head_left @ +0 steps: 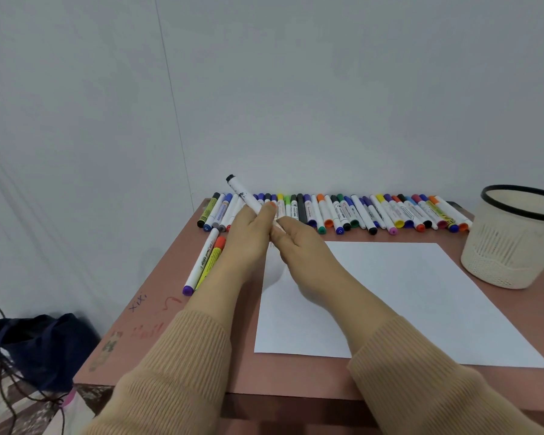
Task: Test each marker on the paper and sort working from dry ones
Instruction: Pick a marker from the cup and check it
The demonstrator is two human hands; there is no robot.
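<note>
white marker (244, 193), black end up and tilted far-left, held above the table (157, 324) just left of the paper (405, 293). left hand (248, 237) grips its barrel; right hand (299, 246) pinches its lower end, the two hands touching. row of markers (358, 211) along the far edge. two separate markers (204, 262) lie near left. basket (512, 246) stands far right.

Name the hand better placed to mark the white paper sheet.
Right, likely. The right hand is at the far-left corner of the white paper sheet, pinching the lower end of the white black-ended marker; the left hand grips its barrel beside it.
</note>
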